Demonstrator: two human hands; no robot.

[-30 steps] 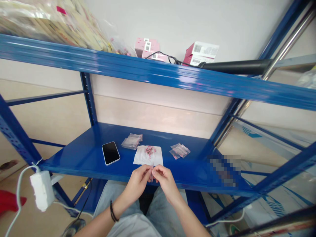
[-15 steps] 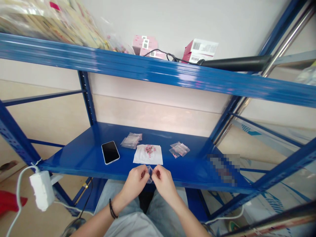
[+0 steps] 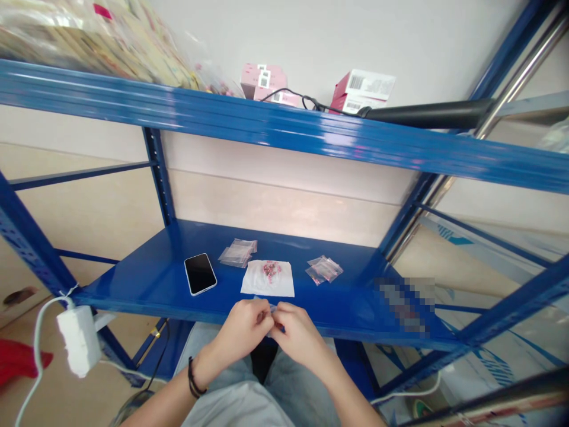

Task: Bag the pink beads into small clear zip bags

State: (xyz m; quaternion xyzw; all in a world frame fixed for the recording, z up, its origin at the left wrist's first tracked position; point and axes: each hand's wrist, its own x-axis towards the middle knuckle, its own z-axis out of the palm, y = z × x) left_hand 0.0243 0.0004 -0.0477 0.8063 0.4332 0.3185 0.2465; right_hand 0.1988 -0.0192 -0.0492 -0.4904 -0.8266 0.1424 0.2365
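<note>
A small clear plastic bag [image 3: 270, 309] is pinched between my two hands at the front edge of the blue shelf [image 3: 347, 302], mostly covered by fingers. My left hand [image 3: 249, 323] is closed on its left side, and my right hand [image 3: 296, 332] is closed on its right side, thumbs nearly meeting. Just beyond them lies a white paper sheet [image 3: 258, 284] with a little heap of pink and dark red beads [image 3: 271, 271] on it. To its left is a stack of clear bags [image 3: 236, 253]; to its right are several bags with pink bits inside [image 3: 324, 270].
A phone [image 3: 200, 274] lies on the left of the shelf. Above runs an upper shelf beam [image 3: 267, 124] carrying pink boxes [image 3: 267, 80], a red-and-white box [image 3: 364, 89] and a black tube [image 3: 427, 114]. A white power strip [image 3: 79, 341] hangs at the left post.
My hands have come closer together, with fingers and thumbs now nearly touching over the small bag, so less of it shows. The things on the shelf stay where they were.
</note>
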